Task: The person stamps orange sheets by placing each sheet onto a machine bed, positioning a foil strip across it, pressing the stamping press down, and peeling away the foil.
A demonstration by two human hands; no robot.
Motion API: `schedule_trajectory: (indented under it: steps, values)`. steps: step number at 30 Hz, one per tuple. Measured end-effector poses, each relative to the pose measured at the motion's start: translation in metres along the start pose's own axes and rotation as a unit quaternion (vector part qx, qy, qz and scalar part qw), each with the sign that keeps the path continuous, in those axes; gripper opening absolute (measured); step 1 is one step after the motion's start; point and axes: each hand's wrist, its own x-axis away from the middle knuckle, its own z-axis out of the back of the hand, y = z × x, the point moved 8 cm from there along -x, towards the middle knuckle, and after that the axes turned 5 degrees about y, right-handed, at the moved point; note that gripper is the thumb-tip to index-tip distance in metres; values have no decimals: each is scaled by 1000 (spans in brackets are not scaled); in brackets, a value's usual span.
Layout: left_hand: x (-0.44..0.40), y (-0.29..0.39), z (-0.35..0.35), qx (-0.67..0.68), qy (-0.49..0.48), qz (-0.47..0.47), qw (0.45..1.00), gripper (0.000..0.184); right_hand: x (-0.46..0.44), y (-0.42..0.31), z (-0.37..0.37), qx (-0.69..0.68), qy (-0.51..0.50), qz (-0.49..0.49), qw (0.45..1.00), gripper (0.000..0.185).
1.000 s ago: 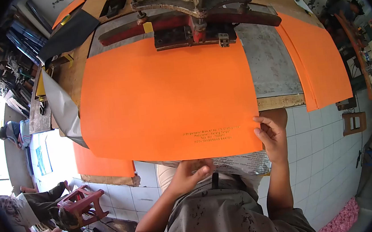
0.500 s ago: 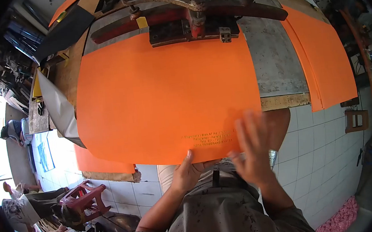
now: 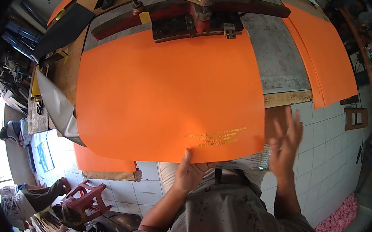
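A large orange sheet (image 3: 165,91) lies over the grey bed of the press, its near edge reaching out to my body. Gold lettering in several lines shows near that edge, right of the middle. My left hand (image 3: 189,174) grips the near edge, thumb on top and fingers underneath. To the right of the sheet my right hand (image 3: 286,144) is raised with its fingers apart, holding nothing. The far edge of the sheet runs under the dark block (image 3: 195,27) of the press.
Above the sheet stretches the press's red crossbar (image 3: 247,9). More orange sheets (image 3: 323,53) are stacked at the right. A grey-white sheet (image 3: 57,108) hangs at the left edge, and a red stool (image 3: 86,199) stands on the tiled floor. Another person (image 3: 32,198) is at lower left.
My right hand has moved right, away from the gold lettering and off the sheet. My left hand keeps its hold on the near edge.
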Motion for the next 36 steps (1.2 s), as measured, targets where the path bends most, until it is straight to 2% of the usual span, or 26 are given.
schedule_trajectory:
  steps: [2,5,6,9,13,16,23,25,28,36]
  values:
    - [2,0,1,9,-8,4,1000,65,4,25,17,-76,67,-91,991,47]
    - [2,1,-5,20,22,6,1000,61,12,38,-1,-275,8,-213,938,44]
    - [2,0,-2,7,21,6,1000,62,9,32,-9,-328,6,-195,924,46]
    - [3,-4,7,-20,17,5,1000,63,16,19,-40,-476,-66,-278,831,46]
    - [6,-3,9,-37,31,7,999,61,16,10,-59,-552,-86,-290,777,38]
    - [9,-2,12,-52,50,3,997,58,8,4,-57,-580,-64,-304,753,32]
    - [16,-5,29,-81,61,-44,994,41,3,7,-51,-571,-64,-303,760,32]
    - [20,-13,55,-110,104,-48,987,38,4,9,-52,-562,-66,-313,763,33]
    - [23,-10,58,-134,129,-63,981,36,3,11,-54,-559,-58,-312,766,33]
    - [24,5,52,-162,120,-99,974,33,5,17,-56,-538,-60,-321,777,32]
